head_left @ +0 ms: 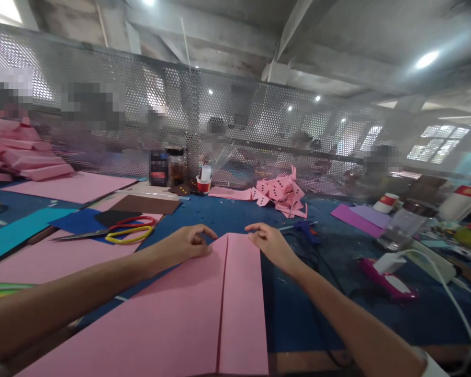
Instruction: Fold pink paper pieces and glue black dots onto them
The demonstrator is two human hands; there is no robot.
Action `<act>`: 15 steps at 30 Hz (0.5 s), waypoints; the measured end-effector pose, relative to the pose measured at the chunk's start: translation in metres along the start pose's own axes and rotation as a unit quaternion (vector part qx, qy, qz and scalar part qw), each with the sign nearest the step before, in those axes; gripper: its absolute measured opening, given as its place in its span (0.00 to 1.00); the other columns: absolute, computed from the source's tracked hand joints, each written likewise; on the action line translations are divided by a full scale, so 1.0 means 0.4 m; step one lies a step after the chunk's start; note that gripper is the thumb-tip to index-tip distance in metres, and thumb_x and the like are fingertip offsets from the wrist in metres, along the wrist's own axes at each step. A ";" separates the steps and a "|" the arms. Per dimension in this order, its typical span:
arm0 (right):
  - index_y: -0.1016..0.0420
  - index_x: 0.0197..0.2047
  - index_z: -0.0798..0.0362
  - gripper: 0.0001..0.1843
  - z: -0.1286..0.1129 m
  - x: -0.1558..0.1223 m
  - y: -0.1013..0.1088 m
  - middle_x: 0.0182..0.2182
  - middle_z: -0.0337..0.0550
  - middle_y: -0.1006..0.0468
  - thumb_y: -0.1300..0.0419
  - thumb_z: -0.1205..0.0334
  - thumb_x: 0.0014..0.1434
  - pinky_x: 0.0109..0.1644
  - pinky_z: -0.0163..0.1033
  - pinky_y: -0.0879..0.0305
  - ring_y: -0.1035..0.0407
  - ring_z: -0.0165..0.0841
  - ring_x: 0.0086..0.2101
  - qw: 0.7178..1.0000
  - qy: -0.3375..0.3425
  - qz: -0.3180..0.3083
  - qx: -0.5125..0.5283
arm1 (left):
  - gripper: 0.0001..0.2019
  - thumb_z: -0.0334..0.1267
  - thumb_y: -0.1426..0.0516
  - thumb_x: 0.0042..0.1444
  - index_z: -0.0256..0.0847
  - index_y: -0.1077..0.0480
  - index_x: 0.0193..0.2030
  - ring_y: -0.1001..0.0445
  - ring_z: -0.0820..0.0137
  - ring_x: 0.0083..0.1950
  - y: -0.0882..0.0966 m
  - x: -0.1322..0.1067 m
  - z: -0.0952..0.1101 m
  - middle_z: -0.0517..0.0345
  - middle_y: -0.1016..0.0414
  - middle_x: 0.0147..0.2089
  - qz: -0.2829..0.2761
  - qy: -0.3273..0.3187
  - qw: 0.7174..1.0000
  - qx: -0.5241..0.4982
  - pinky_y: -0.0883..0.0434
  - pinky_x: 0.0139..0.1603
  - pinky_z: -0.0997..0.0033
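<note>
A large pink paper sheet (160, 309) stretches from the near edge toward the back, with a long fold line and a narrow strip (243, 303) along its right side. My left hand (194, 243) is at the sheet's far left edge, thumb against the paper, index finger reaching past it, other fingers curled. At the far right corner, my right hand (269, 245) has its thumb on the paper and its index finger extended above the edge. The undersides of both grips are hidden.
Scissors (131, 230) lie on coloured sheets at left. A blue glue gun (308, 230) lies right of my hands, its cable trailing forward. Dotted pink pieces (280, 193) are heaped by the mesh partition (251, 115). A magenta device (388, 280) and a clear jar (406, 225) stand at right.
</note>
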State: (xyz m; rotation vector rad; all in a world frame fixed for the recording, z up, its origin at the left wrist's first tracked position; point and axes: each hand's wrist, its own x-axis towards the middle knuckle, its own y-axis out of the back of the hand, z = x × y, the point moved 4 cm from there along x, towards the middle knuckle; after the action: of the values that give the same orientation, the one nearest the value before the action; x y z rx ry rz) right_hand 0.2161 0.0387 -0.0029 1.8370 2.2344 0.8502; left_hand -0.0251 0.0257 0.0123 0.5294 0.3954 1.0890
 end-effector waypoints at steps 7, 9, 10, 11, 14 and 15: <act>0.20 0.42 0.52 0.10 0.017 -0.011 -0.038 0.33 0.41 0.20 0.42 0.61 0.61 0.38 0.37 0.37 0.29 0.33 0.33 0.997 -0.012 -0.018 -0.078 | 0.11 0.43 0.45 0.61 0.46 0.24 0.47 0.24 0.59 0.47 -0.037 -0.042 -0.007 0.54 0.21 0.46 0.070 -0.146 0.960 0.227 0.30 0.47 0.61; 0.20 0.42 0.52 0.10 0.024 -0.009 -0.042 0.30 0.40 0.22 0.42 0.61 0.61 0.35 0.37 0.39 0.30 0.33 0.31 0.995 -0.018 -0.017 -0.098 | 0.11 0.39 0.45 0.63 0.46 0.24 0.49 0.26 0.60 0.53 -0.052 -0.047 0.003 0.53 0.22 0.51 0.054 -0.223 0.940 0.251 0.32 0.57 0.59; 0.20 0.41 0.51 0.10 0.027 -0.008 -0.044 0.29 0.39 0.22 0.42 0.61 0.61 0.34 0.37 0.39 0.30 0.33 0.30 0.994 -0.020 -0.017 -0.105 | 0.12 0.37 0.46 0.64 0.47 0.25 0.51 0.27 0.61 0.55 -0.061 -0.047 0.003 0.54 0.22 0.53 0.037 -0.250 0.934 0.253 0.33 0.59 0.59; 0.20 0.41 0.51 0.10 0.029 -0.007 -0.045 0.29 0.39 0.22 0.42 0.61 0.61 0.34 0.37 0.40 0.31 0.33 0.29 0.993 -0.022 -0.017 -0.112 | 0.13 0.35 0.47 0.65 0.47 0.25 0.52 0.27 0.62 0.56 -0.070 -0.046 0.001 0.54 0.22 0.54 0.021 -0.268 0.929 0.254 0.34 0.59 0.60; 0.20 0.41 0.51 0.10 0.031 -0.005 -0.048 0.28 0.38 0.23 0.43 0.62 0.61 0.33 0.36 0.41 0.32 0.32 0.28 0.991 -0.023 -0.015 -0.130 | 0.15 0.33 0.50 0.67 0.48 0.26 0.54 0.28 0.63 0.57 -0.090 -0.042 -0.010 0.56 0.22 0.56 0.004 -0.286 0.922 0.262 0.33 0.59 0.60; 0.20 0.41 0.51 0.10 0.031 -0.004 -0.049 0.28 0.38 0.23 0.43 0.62 0.61 0.33 0.36 0.42 0.32 0.32 0.28 0.990 -0.022 -0.015 -0.135 | 0.15 0.34 0.50 0.67 0.48 0.26 0.54 0.28 0.63 0.57 -0.095 -0.041 -0.012 0.56 0.22 0.57 0.009 -0.284 0.921 0.267 0.33 0.59 0.59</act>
State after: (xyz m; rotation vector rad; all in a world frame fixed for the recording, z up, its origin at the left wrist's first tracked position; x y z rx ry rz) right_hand 0.2050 0.0393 -0.0232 1.6776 1.9996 1.0384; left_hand -0.0069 -0.0018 -0.0128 1.2987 0.1650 0.7851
